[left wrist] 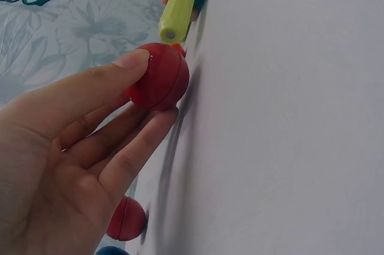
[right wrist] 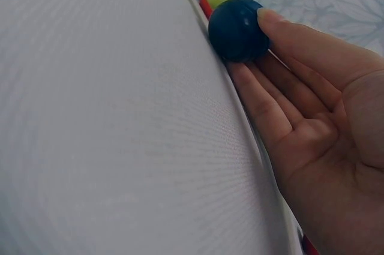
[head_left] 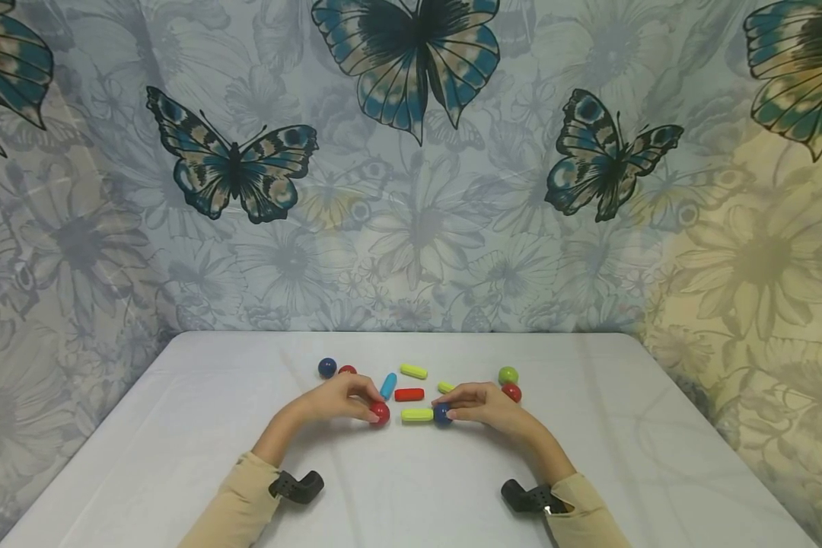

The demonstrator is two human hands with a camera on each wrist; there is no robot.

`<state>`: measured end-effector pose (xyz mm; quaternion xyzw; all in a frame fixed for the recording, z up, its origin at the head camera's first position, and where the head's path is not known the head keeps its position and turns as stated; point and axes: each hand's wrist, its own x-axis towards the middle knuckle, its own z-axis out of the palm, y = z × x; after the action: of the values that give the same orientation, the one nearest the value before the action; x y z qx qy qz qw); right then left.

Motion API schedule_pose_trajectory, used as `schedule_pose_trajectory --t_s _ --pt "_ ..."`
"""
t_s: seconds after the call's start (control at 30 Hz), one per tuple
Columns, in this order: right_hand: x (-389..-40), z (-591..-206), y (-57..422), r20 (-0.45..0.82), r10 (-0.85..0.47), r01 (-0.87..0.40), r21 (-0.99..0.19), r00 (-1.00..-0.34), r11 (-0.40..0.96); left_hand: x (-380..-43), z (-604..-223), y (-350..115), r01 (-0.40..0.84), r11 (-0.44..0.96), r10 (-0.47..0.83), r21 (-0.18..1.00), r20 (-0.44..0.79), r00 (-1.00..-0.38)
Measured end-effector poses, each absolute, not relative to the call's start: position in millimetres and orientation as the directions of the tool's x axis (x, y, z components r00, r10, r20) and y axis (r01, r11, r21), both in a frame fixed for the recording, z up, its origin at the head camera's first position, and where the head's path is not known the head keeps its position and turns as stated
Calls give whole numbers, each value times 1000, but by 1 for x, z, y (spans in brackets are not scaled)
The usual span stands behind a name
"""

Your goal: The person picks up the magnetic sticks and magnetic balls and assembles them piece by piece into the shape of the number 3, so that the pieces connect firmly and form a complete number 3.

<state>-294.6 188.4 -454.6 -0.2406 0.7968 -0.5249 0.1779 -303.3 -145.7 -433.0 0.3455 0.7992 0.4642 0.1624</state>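
Note:
My left hand [head_left: 339, 398] pinches a red ball [head_left: 380, 413] between thumb and fingers, low over the white table. In the left wrist view, the thumb lies on top of the red ball [left wrist: 161, 78] and fingertips are below it. My right hand [head_left: 489, 403] pinches a blue ball [head_left: 441, 413]. A yellow-green rod [head_left: 417, 415] sticks out from that ball toward the red one, and its free end [left wrist: 171, 34] bears a small round metallic spot. A short gap separates the rod's free end from the red ball in the head view.
Behind the hands lie a red rod [head_left: 409, 395], a light-blue rod [head_left: 388, 386] and a yellow-green rod [head_left: 414, 371]; another is partly hidden by the right fingers. Blue [head_left: 326, 368] and red balls rest at left, green [head_left: 508, 375] and red [head_left: 511, 392] at right. A patterned curtain [head_left: 418, 251] hangs behind.

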Motion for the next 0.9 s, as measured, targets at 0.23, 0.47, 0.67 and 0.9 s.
schedule_pose_trajectory --t_s 0.23,0.47,0.67,0.9 --pt "-295 -455 188 -22 -572 -203 -923 -820 326 -299 -433 -139 375 349 689 859 36 -724" --pt "-295 -455 188 -22 -575 -197 -928 -818 316 -299 -436 -133 357 321 683 877 47 -729" --pt "-294 -454 188 -21 -583 -182 -940 -812 289 -298 -436 -129 367 307 684 878 65 -726" --pt "-293 -453 188 -27 -580 -179 -938 -814 296 -294 -434 -124 347 300 692 889 48 -720"
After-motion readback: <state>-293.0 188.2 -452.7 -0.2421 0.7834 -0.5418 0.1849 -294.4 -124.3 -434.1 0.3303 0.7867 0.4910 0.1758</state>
